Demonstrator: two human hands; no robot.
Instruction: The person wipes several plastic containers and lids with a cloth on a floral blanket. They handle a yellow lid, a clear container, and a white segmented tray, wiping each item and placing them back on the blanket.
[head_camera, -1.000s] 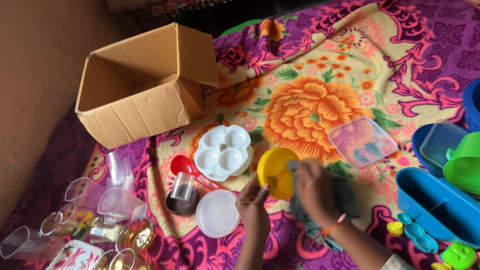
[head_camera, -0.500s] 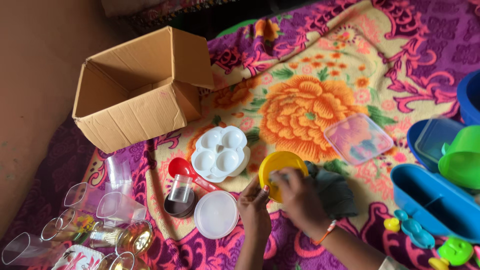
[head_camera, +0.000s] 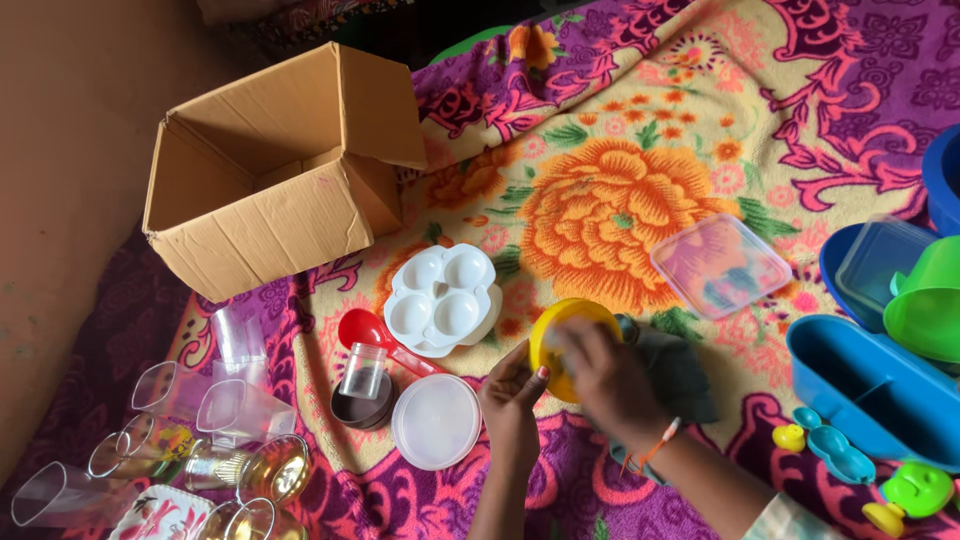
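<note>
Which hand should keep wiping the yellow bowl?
Probably the right hand: it already presses the grey cloth into the yellow bowl. The left hand grips the bowl's edge, steadying it.

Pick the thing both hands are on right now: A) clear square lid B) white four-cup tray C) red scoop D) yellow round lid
D. The left hand holds the edge of the yellow round lid while the right hand presses a dark cloth against it; the white tray, clear square lid and red scoop lie untouched on the floral blanket.
</note>
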